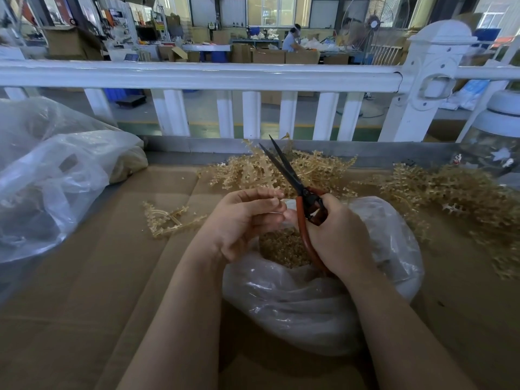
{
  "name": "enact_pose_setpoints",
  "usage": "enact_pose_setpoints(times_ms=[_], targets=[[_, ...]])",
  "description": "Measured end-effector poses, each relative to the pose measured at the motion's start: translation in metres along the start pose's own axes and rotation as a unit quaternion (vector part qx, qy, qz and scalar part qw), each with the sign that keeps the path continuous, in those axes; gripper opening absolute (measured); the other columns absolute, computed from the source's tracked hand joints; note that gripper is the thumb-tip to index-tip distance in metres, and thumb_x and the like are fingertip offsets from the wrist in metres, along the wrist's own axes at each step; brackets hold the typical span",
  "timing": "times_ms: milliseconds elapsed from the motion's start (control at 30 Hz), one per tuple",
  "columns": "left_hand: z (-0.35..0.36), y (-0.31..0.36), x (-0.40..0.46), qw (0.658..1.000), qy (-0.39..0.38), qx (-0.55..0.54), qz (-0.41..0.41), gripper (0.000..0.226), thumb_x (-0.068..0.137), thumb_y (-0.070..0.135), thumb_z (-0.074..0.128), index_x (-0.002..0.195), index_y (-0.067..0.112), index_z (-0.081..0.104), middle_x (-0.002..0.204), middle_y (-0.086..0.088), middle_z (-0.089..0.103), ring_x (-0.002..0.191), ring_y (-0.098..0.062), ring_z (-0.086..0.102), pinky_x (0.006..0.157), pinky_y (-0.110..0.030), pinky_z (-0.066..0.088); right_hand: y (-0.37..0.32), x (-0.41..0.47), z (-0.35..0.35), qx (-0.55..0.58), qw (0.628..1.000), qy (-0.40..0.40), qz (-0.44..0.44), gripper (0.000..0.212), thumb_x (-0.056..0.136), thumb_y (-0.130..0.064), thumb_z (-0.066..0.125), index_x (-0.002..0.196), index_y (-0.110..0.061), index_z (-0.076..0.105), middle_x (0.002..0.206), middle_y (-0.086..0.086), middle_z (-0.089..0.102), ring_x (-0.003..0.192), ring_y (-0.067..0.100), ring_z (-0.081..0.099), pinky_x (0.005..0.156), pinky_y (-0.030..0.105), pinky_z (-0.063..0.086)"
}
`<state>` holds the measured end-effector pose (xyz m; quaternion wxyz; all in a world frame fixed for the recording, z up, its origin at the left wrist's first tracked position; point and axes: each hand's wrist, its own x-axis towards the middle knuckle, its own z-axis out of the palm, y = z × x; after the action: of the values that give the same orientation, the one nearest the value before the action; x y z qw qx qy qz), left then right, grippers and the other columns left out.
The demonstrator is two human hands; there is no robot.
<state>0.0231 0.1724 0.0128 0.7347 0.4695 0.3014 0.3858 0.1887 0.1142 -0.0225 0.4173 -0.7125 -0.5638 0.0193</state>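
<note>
R hand [337,232] grip wraps scissors [284,170], blades apart; L hand [244,218] grip pinches small sprig [281,203], frame centre. Risk: fingertips [274,196] close to blades, nick; offcuts may miss bag [309,305].

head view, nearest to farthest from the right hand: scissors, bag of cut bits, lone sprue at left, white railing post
1. scissors: gripped in the right hand.
2. bag of cut bits: directly beneath it.
3. lone sprue: on the cardboard, left.
4. white railing post: back right.
</note>
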Motion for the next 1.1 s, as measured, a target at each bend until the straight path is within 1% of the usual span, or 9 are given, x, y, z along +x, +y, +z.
enact_pose_setpoints(times_ms=[167,300,467,600,667,800,867,967,1100], targets=[[0.005,-0.013,0.011,0.986,0.105,0.104,0.071,0.015,0.090,-0.005,0.062,0.085,0.008,0.066,0.079,-0.011,0.071,0.073,-0.020,0.067,0.077,-0.034,0.059,0.000,0.002,0.001,0.004,1.000,-0.016,0.003,0.042,0.078,-0.074,0.063,0.084,-0.035,0.052,0.069,-0.023,0.052,0.064,-0.007,0.047,0.053,0.015,0.032],[0.005,-0.017,0.015,0.978,0.154,0.103,0.100,0.012,0.091,-0.001,0.064,0.087,0.010,0.068,0.076,-0.007,0.072,0.070,-0.016,0.069,0.066,-0.026,0.056,0.000,0.002,0.001,0.000,1.000,-0.020,-0.002,0.045,0.076,-0.077,0.061,0.086,-0.034,0.055,0.071,-0.020,0.055,0.067,-0.007,0.049,0.053,0.017,0.032],[0.005,-0.016,0.014,0.981,0.154,0.061,0.105,0.005,0.090,0.001,0.066,0.093,0.003,0.068,0.073,-0.005,0.071,0.067,-0.014,0.068,0.073,-0.033,0.060,-0.001,0.000,0.000,-0.001,1.000,-0.015,-0.012,0.041,0.078,-0.073,0.063,0.088,-0.035,0.054,0.070,-0.023,0.052,0.066,-0.008,0.047,0.054,0.015,0.031],[0.007,-0.011,0.011,0.979,0.161,0.005,0.126,0.004,0.088,-0.001,0.067,0.091,0.002,0.068,0.073,-0.007,0.071,0.066,-0.012,0.069,0.068,-0.023,0.060,-0.001,0.000,-0.001,0.010,1.000,-0.022,-0.015,0.043,0.075,-0.076,0.062,0.088,-0.035,0.053,0.073,-0.022,0.055,0.069,-0.007,0.051,0.056,0.015,0.033],[0.006,-0.010,0.010,0.978,0.161,-0.017,0.131,0.006,0.088,-0.001,0.067,0.090,0.004,0.068,0.072,-0.004,0.071,0.067,-0.012,0.069,0.069,-0.021,0.059,-0.001,0.000,-0.002,0.012,0.999,-0.025,-0.023,0.046,0.074,-0.077,0.059,0.092,-0.035,0.052,0.076,-0.023,0.054,0.071,-0.008,0.049,0.057,0.014,0.033],[0.005,-0.009,0.010,0.976,0.158,-0.003,0.149,0.007,0.089,-0.001,0.065,0.089,0.005,0.069,0.075,-0.004,0.072,0.069,-0.011,0.070,0.073,-0.023,0.059,-0.002,-0.002,-0.003,-0.003,0.998,-0.039,-0.043,0.050,0.074,-0.076,0.059,0.100,-0.034,0.053,0.080,-0.025,0.051,0.073,-0.011,0.047,0.059,0.011,0.033],[0.006,-0.009,0.008,0.975,0.152,0.019,0.163,0.017,0.091,-0.002,0.062,0.082,0.009,0.071,0.074,-0.003,0.072,0.068,-0.010,0.069,0.073,-0.023,0.059,-0.002,-0.002,-0.004,-0.019,0.997,-0.043,-0.053,0.053,0.072,-0.078,0.057,0.100,-0.033,0.053,0.080,-0.024,0.051,0.073,-0.009,0.047,0.059,0.011,0.033],[0.005,-0.009,0.007,0.973,0.145,0.031,0.177,0.031,0.091,-0.005,0.060,0.072,0.015,0.074,0.073,-0.003,0.072,0.067,-0.010,0.068,0.072,-0.023,0.058,-0.002,-0.002,-0.003,-0.041,0.996,-0.045,-0.057,0.058,0.072,-0.079,0.056,0.097,-0.027,0.055,0.084,-0.018,0.055,0.074,0.001,0.051,0.059,0.014,0.038],[0.004,-0.009,0.009,0.974,0.136,0.028,0.180,0.026,0.092,-0.002,0.061,0.078,0.014,0.075,0.078,-0.007,0.073,0.072,-0.014,0.068,0.079,-0.030,0.058,-0.001,-0.002,-0.003,-0.053,0.996,-0.042,-0.057,0.058,0.074,-0.077,0.059,0.099,-0.024,0.057,0.090,-0.014,0.060,0.080,0.006,0.055,0.064,0.023,0.046]])
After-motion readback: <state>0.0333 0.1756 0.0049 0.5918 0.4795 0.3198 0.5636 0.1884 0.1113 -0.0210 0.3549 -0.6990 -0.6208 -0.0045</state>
